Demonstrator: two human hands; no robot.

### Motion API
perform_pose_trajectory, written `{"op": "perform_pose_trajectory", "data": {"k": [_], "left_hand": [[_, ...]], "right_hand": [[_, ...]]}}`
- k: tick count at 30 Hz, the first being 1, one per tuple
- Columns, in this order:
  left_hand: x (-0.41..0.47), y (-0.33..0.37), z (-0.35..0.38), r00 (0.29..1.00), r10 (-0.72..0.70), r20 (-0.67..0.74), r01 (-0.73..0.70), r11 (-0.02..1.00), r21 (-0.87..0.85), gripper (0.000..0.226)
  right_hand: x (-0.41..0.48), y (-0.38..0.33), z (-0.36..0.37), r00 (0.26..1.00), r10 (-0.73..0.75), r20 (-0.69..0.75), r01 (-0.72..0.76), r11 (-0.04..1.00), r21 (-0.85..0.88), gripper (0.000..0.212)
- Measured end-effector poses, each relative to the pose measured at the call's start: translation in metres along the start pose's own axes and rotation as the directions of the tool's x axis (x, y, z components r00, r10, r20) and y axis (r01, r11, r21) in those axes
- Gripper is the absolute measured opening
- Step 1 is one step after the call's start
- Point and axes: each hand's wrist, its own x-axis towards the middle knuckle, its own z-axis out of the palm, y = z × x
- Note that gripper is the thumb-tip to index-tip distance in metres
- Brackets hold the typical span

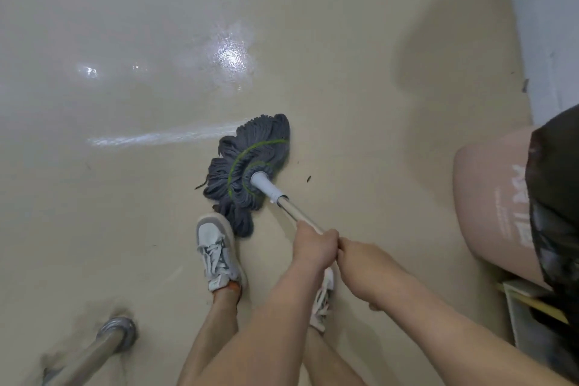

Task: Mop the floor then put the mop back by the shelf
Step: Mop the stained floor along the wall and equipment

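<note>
A grey string mop head (pixel 247 166) with green stitching lies spread on the beige floor (pixel 125 213), just ahead of my feet. Its metal handle (pixel 294 210) runs from a white collar back toward me. My left hand (pixel 313 247) is wrapped around the handle, lower down the pole. My right hand (pixel 363 263) grips the handle right behind it, the two fists touching. A wet streak (pixel 163 136) and shiny patches mark the floor left of and beyond the mop head.
My left shoe (pixel 216 254) stands against the mop strands; the right shoe (pixel 322 301) is partly hidden by my arms. A metal post (pixel 103 348) is fixed to the floor at bottom left. A pink bin with a black bag (pixel 501 213) stands right, by a white wall (pixel 548 25).
</note>
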Motion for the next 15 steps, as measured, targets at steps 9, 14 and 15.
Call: {"op": "perform_pose_trajectory", "data": {"k": [9,14,15], "left_hand": [[0.064,0.05,-0.178,0.975,0.066,-0.214,-0.056,0.997,0.052,0.013],[0.105,0.1,-0.265,0.972,0.087,-0.22,-0.065,0.992,0.105,0.019],[0.111,0.109,-0.277,0.974,0.086,-0.21,-0.065,0.992,0.105,0.024]], "right_hand": [[0.061,-0.167,-0.015,0.979,-0.203,0.023,0.202,0.978,0.061,0.031],[0.082,-0.236,-0.047,0.967,-0.206,0.153,0.156,0.946,0.285,0.026],[0.086,-0.248,-0.053,0.974,-0.195,0.119,0.15,0.94,0.307,0.021]]}}
